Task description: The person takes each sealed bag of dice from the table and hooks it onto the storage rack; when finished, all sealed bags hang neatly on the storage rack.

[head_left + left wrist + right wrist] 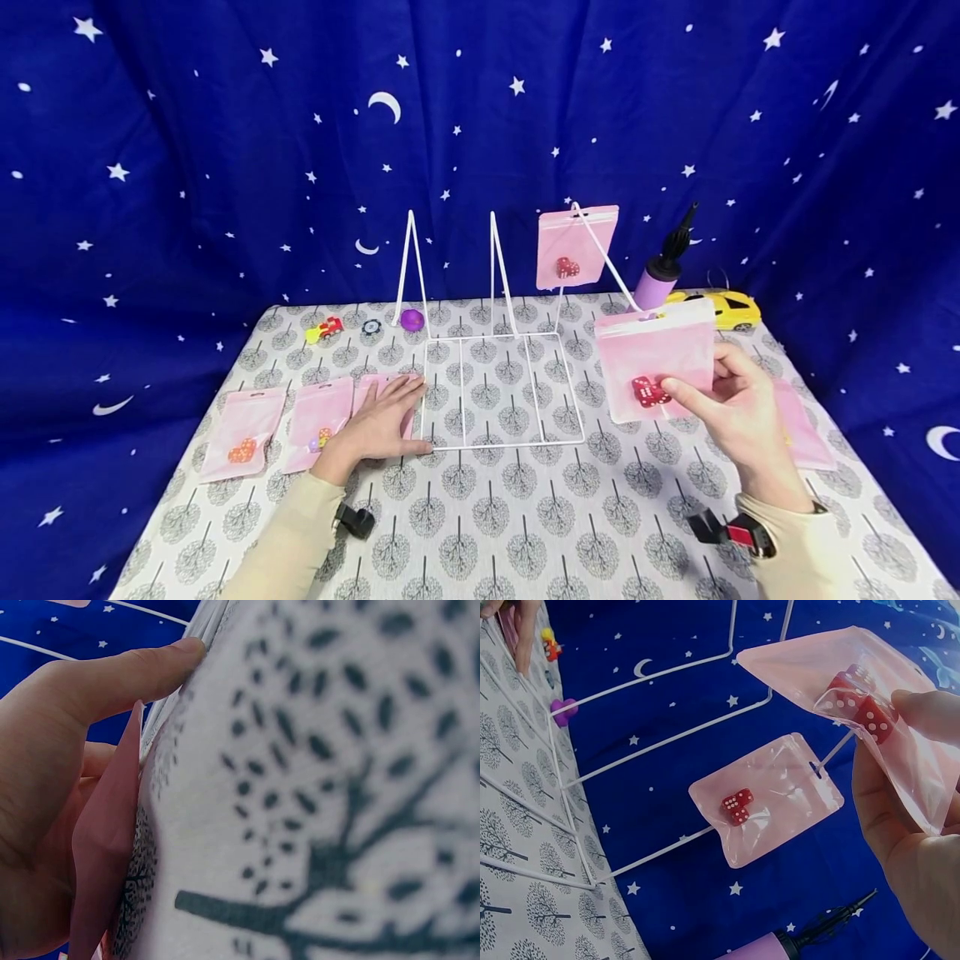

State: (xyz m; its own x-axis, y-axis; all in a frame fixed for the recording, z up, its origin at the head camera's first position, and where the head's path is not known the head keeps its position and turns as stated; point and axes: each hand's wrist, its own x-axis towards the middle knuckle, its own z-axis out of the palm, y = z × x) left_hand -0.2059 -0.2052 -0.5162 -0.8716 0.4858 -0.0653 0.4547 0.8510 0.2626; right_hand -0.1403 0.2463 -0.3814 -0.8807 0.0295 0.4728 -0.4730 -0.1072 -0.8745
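Right hand: the right hand point(738, 408) pinches a pink zip pouch point(656, 367) by its lower edge, thumb in front and fingers behind, holding it above the desk point(525, 517) just right of the white wire rack point(501, 392).
Held pouch, contents: two red dice point(649, 392) sit at the bottom by the thumb; they seem to have slid there because that end hangs lowest.
Held pouch, orientation: roughly upright and facing the person, long axis near vertical with a slight tilt, top edge up toward the rack's right prong. The hang hole is not clear in these views.
Likely reason for the grip: holding low leaves the top edge free, which looks suited to presenting it to a prong.
Hung pouch: another pink pouch point(769, 796) with red dice already hangs on the right prong point(836, 754), threaded through its hole.
Left hand: the left hand point(378, 425) lies flat, fingers straight, on the desk at the rack's left base wire, partly over a pink pouch point(105, 840); it appears to steady the rack.
Waiting pouches: two more pink pouches point(243, 433) lie flat to the left, each with small orange dice.
Back of desk: a purple balloon pump point(660, 279), a yellow toy car point(731, 308), a purple ball point(412, 319), a small red-and-yellow toy point(324, 329).
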